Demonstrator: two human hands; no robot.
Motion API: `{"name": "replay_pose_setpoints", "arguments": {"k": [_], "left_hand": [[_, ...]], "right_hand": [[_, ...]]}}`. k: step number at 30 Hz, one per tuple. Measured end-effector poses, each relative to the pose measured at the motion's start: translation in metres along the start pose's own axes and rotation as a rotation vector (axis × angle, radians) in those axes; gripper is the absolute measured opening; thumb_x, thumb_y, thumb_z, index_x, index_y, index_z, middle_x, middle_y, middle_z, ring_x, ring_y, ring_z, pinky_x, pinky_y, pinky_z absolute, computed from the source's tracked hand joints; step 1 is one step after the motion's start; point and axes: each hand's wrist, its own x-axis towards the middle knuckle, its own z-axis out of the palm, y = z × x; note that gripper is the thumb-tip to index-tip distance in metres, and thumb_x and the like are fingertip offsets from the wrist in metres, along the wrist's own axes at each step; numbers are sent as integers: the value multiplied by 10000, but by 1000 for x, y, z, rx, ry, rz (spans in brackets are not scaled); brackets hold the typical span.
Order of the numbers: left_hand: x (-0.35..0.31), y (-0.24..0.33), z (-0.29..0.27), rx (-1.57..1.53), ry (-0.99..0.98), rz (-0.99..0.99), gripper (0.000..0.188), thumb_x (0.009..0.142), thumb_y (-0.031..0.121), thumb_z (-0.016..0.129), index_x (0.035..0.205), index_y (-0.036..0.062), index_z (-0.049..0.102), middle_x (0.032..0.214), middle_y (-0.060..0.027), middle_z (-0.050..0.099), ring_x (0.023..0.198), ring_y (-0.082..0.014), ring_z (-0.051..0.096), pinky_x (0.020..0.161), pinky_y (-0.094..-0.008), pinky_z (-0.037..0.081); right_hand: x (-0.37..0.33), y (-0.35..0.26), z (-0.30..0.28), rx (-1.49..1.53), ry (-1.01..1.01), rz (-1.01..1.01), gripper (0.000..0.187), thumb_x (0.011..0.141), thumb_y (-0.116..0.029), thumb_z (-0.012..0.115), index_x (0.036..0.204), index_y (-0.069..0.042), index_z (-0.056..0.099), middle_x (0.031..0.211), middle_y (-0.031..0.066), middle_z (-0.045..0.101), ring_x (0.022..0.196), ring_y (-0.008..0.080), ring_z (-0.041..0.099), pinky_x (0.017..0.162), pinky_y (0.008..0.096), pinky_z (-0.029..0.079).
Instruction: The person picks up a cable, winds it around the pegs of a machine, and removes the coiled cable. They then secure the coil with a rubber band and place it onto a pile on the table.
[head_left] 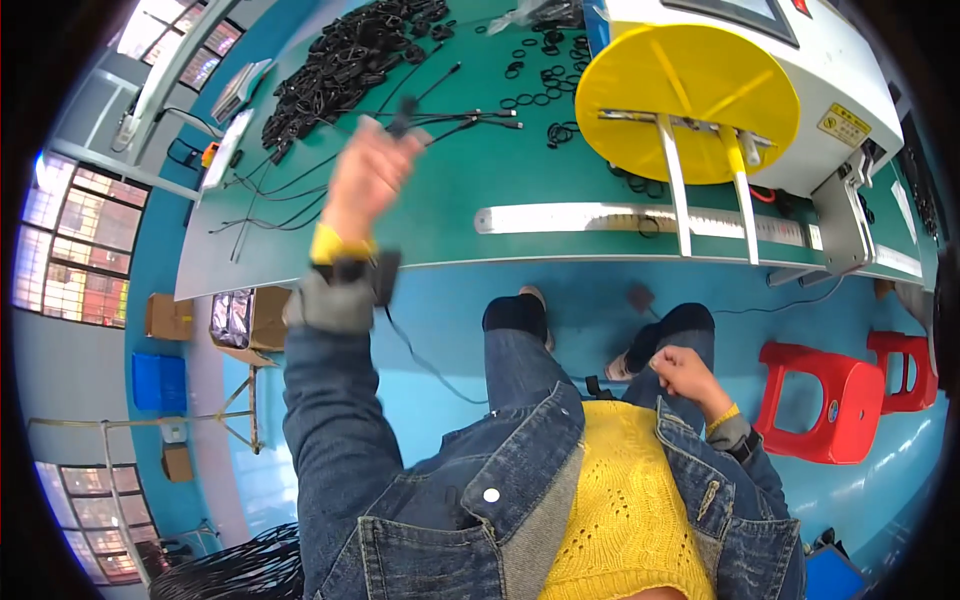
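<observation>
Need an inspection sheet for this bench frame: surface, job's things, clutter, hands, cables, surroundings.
Surface: green bench top, metal ruler strip along its front edge.
Job's things: black cable piece pinched in the raised left hand; yellow disc on a white machine at right.
Clutter: pile of black cable bundles; loose black rings scattered by the disc.
Hands: left hand closed on the cable piece above the bench; right hand fisted near the lap, contents cannot be told.
Cables: thin black leads trailing across the bench's left part.
Surroundings: blue floor, red stools, cardboard boxes, windows.
</observation>
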Motion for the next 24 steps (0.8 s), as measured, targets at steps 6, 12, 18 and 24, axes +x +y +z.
{"name": "replay_pose_setpoints", "arguments": {"k": [6,12,18,24], "left_hand": [[110,64,-160,969,695,195,366,813,325,600,963,-8,570,1014,-199,597,829,-238,598,681,-342,487],[130,-2,-150,1798,847,430,285,774,315,597,933,82,636,995,-175,615,966,-324,572,822,-407,457],[137,3,-153,1718,1045,100,226,800,252,531,843,50,622,900,-167,627,878,-339,594,776,-411,474],[123,49,-153,1236,1295,702,183,774,127,489,849,44,634,855,-159,630,816,-315,611,711,-410,489]], "right_hand": [[8,-8,-5,32,67,0,173,828,-199,554,792,-30,561,582,0,510,479,68,465,434,211,380],[9,2,-8,11,123,61,159,825,-183,556,777,-32,556,577,1,511,471,68,465,428,209,378],[18,2,-7,-8,117,49,157,825,-177,557,765,-31,552,572,4,518,463,66,467,422,210,376],[17,-7,-4,-32,108,33,157,821,-174,552,766,-27,555,575,8,522,467,67,471,427,215,378]]}}
